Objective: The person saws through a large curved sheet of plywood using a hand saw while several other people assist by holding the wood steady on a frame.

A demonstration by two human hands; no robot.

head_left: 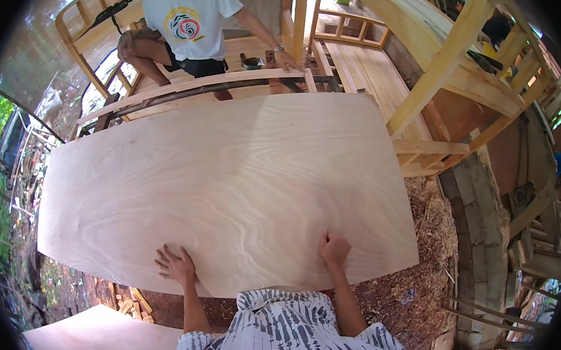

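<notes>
A large pale plywood sheet [229, 178] with wavy grain lies in front of me. Near its close edge, left of centre, my left hand [179, 266] rests flat with its fingers spread. My right hand [335, 249] is closed in a fist over the same sheet, farther right; whatever it may hold is hidden. Beyond the far edge lies a wooden strip [189, 85] above a dark bar. Another person in a white T-shirt [189, 25] crouches there, one hand [284, 59] at the right end of that strip.
Wooden bed-like frames [442, 66] stand at the far right. A second plywood sheet [104, 346] lies low at the left, with wood offcuts [133, 303] beside it. Sawdust [427, 230] covers the ground at the right, next to a row of blocks [473, 233].
</notes>
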